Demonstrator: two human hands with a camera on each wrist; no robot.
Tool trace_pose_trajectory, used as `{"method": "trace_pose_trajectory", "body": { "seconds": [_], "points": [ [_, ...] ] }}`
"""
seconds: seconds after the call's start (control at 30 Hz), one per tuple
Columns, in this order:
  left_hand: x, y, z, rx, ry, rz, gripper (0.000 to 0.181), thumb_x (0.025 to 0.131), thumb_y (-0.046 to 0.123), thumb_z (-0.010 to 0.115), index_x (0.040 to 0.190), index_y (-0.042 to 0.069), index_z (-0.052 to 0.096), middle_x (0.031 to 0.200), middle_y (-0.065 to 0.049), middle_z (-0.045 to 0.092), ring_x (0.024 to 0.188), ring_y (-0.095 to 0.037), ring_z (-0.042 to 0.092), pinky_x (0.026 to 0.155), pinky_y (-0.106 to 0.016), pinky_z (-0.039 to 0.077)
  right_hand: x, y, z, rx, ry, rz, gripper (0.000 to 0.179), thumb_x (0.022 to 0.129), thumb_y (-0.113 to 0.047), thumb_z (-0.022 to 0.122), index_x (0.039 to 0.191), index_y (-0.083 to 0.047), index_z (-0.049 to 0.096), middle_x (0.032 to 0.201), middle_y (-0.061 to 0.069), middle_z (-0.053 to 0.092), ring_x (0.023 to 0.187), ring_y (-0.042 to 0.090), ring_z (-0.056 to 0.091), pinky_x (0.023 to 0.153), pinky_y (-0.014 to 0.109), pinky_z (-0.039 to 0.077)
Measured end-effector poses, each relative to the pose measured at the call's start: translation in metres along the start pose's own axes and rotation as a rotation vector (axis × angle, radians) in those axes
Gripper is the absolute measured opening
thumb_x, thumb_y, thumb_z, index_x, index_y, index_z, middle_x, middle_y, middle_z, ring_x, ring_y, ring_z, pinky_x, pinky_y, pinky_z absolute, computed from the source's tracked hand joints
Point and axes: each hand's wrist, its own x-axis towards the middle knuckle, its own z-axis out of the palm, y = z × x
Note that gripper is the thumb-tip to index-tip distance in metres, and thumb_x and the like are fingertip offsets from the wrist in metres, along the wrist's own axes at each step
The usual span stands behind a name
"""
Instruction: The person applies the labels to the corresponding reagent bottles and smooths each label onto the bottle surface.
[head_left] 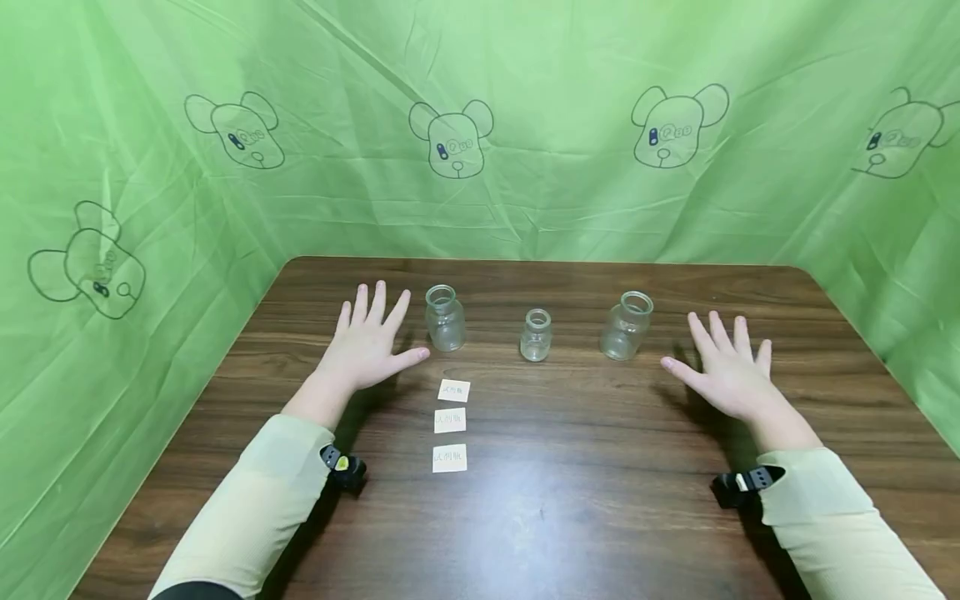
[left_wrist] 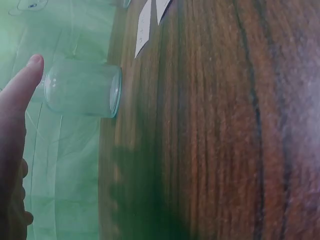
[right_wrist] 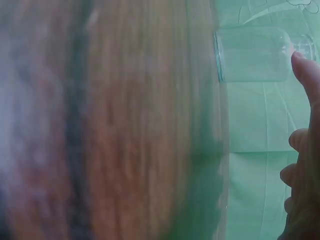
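Observation:
Three empty clear glass bottles stand in a row on the dark wooden table (head_left: 570,467): a left bottle (head_left: 445,318), a smaller middle bottle (head_left: 536,335) and a right bottle (head_left: 626,326). My left hand (head_left: 367,343) lies flat on the table with fingers spread, its thumb just short of the left bottle (left_wrist: 82,89). My right hand (head_left: 723,371) lies flat too, fingers spread, thumb pointing at the right bottle (right_wrist: 252,54). Neither hand holds anything. Three small paper labels (head_left: 451,424) sit in a column below the left bottle.
A green cloth with bear drawings (head_left: 480,133) walls the table at the back and both sides. The table's rounded corners (head_left: 802,275) meet the cloth. Both arms wear pale sleeves (head_left: 255,508) with a black wrist strap (head_left: 343,467).

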Motion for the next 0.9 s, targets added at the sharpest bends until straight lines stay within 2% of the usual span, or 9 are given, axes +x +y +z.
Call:
{"method": "trace_pose_trajectory", "body": {
  "seconds": [0.1, 0.2, 0.33, 0.57, 0.7, 0.77, 0.9],
  "points": [
    [-0.003, 0.0, 0.002, -0.082, 0.002, 0.008, 0.098, 0.081, 0.077, 0.036, 0.151, 0.019, 0.0, 0.153, -0.019, -0.009, 0.138, -0.04, -0.009, 0.106, -0.061, 0.01, -0.002, -0.003, 0.001, 0.056, -0.014, -0.012, 0.088, 0.092, -0.059, 0.041, 0.15, -0.013, -0.006, 0.151, 0.028, -0.006, 0.131, 0.048, -0.023, 0.091, 0.074, -0.012],
    [-0.006, 0.0, 0.003, -0.223, -0.003, 0.019, 0.098, 0.082, 0.072, 0.044, 0.151, 0.017, 0.001, 0.154, -0.018, -0.005, 0.139, -0.039, -0.001, 0.104, -0.061, 0.017, -0.003, -0.004, 0.003, 0.135, -0.007, -0.038, 0.088, 0.092, -0.055, 0.047, 0.15, -0.011, -0.003, 0.151, 0.028, 0.001, 0.133, 0.052, -0.011, 0.093, 0.074, -0.003],
    [-0.007, 0.001, 0.004, -0.391, -0.011, 0.047, 0.095, 0.085, 0.061, 0.054, 0.151, 0.016, 0.003, 0.155, -0.015, -0.002, 0.139, -0.039, 0.006, 0.106, -0.059, 0.015, -0.004, -0.001, 0.006, 0.242, 0.036, -0.085, 0.088, 0.091, -0.047, 0.054, 0.15, -0.005, 0.002, 0.149, 0.03, 0.011, 0.133, 0.054, 0.004, 0.096, 0.071, 0.006],
    [-0.008, 0.004, 0.008, -0.506, -0.008, 0.064, 0.095, 0.084, 0.046, 0.065, 0.151, 0.016, 0.005, 0.156, -0.01, 0.001, 0.139, -0.039, 0.007, 0.106, -0.058, 0.013, -0.006, -0.001, 0.008, 0.421, 0.06, -0.095, 0.086, 0.091, -0.037, 0.06, 0.149, -0.003, 0.007, 0.144, 0.032, 0.024, 0.129, 0.052, 0.023, 0.096, 0.065, 0.022],
    [-0.012, 0.005, 0.01, -0.571, 0.01, 0.051, 0.098, 0.08, 0.043, 0.071, 0.151, 0.017, 0.009, 0.155, -0.011, 0.009, 0.139, -0.036, 0.009, 0.106, -0.058, 0.014, -0.006, -0.005, 0.011, 0.497, 0.091, -0.089, 0.08, 0.091, -0.032, 0.061, 0.148, -0.003, 0.014, 0.14, 0.028, 0.033, 0.124, 0.047, 0.034, 0.093, 0.061, 0.03],
    [-0.014, 0.005, 0.011, -0.608, 0.028, 0.045, 0.097, 0.078, 0.044, 0.072, 0.15, 0.017, 0.014, 0.153, -0.012, 0.016, 0.137, -0.036, 0.016, 0.104, -0.058, 0.021, -0.007, -0.007, 0.013, 0.525, 0.117, -0.095, 0.076, 0.091, -0.03, 0.061, 0.147, -0.002, 0.019, 0.137, 0.025, 0.037, 0.122, 0.045, 0.039, 0.092, 0.057, 0.034],
    [-0.016, 0.005, 0.014, -0.685, 0.083, 0.045, 0.089, 0.077, 0.044, 0.074, 0.147, 0.016, 0.026, 0.145, -0.012, 0.029, 0.128, -0.031, 0.034, 0.099, -0.055, 0.031, -0.008, -0.011, 0.017, 0.575, 0.154, -0.113, 0.069, 0.091, -0.026, 0.063, 0.144, -0.002, 0.026, 0.133, 0.023, 0.043, 0.115, 0.033, 0.048, 0.086, 0.028, 0.043]
  ]
}}
